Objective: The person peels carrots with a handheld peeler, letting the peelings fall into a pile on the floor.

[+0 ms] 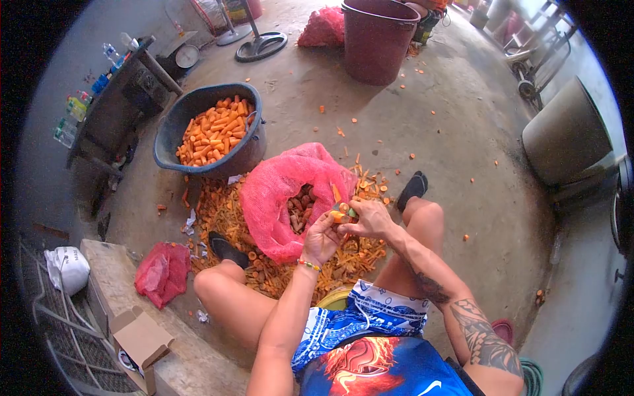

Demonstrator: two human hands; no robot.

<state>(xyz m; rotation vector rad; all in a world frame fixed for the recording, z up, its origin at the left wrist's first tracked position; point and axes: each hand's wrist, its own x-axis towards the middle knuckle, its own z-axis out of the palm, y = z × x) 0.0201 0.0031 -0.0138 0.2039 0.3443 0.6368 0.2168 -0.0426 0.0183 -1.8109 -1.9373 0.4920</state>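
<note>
My left hand is closed around a carrot, of which a pale orange, peeled-looking part shows. Close against it, my right hand grips a small green-handled tool; its working end is too small to make out. A pointed orange piece sticks up just above the fingers. Both hands are over the right edge of a pink mesh sack, rolled open, with brownish unpeeled carrots inside. Peelings and cut ends cover the floor beneath and around it.
A dark tub of peeled carrots stands beyond the sack on the left. Farther off are a maroon bin and a red sack. A grey bin is at right; an opened cardboard box lies lower left.
</note>
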